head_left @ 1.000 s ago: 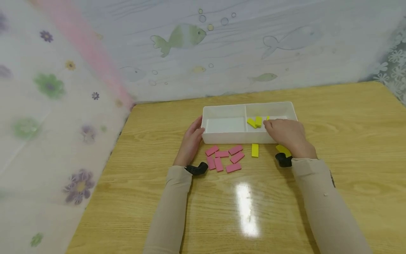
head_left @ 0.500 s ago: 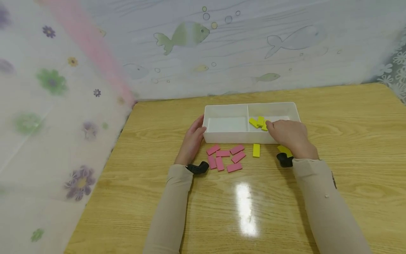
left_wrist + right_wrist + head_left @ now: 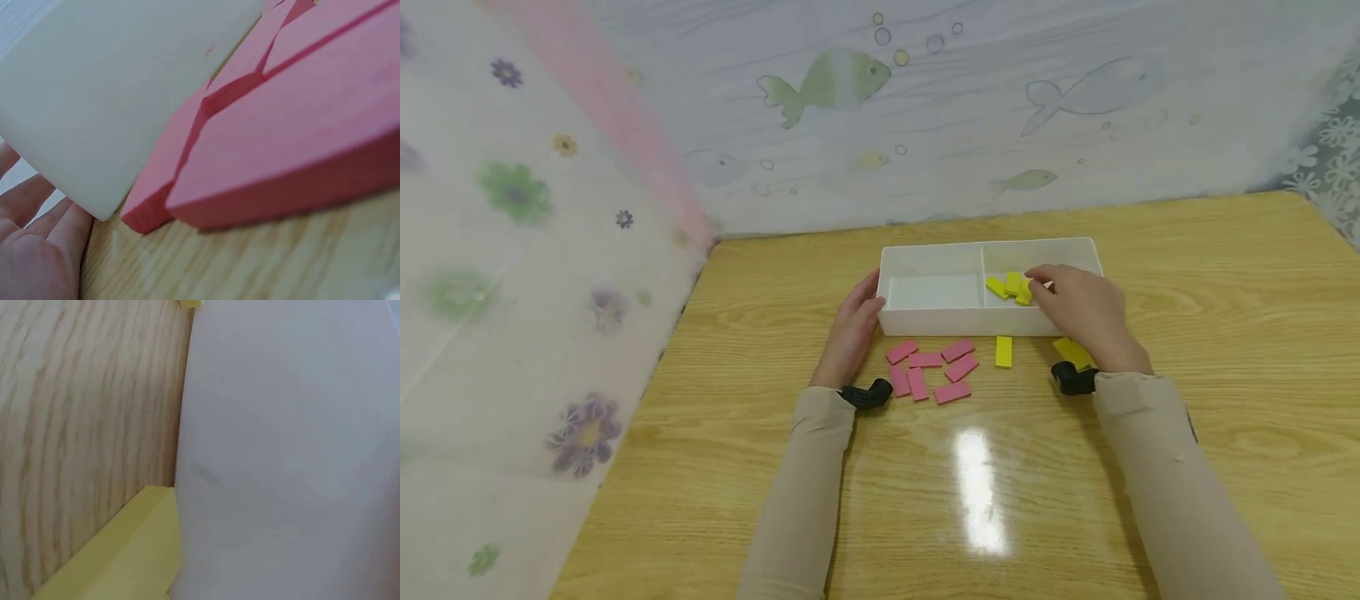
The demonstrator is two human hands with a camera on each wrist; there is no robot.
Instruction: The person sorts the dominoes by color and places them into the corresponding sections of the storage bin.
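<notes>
A white two-compartment box (image 3: 928, 322) stands on the table. My left hand (image 3: 850, 333) rests against its left end, with the thumb at the front corner; in the left wrist view its fingers (image 3: 65, 228) lie along that end wall. My right hand (image 3: 1086, 312) is over the right compartment, thumb and forefinger parted beside a small heap of yellow rectangular blocks (image 3: 1012, 283). I see nothing held between them. One yellow block (image 3: 1003, 352) lies in front of the box, and more yellow (image 3: 1072, 353) shows beside the right wrist, partly hidden.
Several pink rectangular blocks (image 3: 925, 360) lie on the table (image 3: 910, 483) before the left compartment, whose floor (image 3: 932, 292) is bare. Behind the table is a wall (image 3: 955, 192) with fish drawings. Black wrist devices (image 3: 867, 395) sit on both wrists.
My right thumb and forefinger have let go of a yellow block, which now lies with the others in the right compartment. These fingers have spread and lifted slightly. The left hand stays at the box.
</notes>
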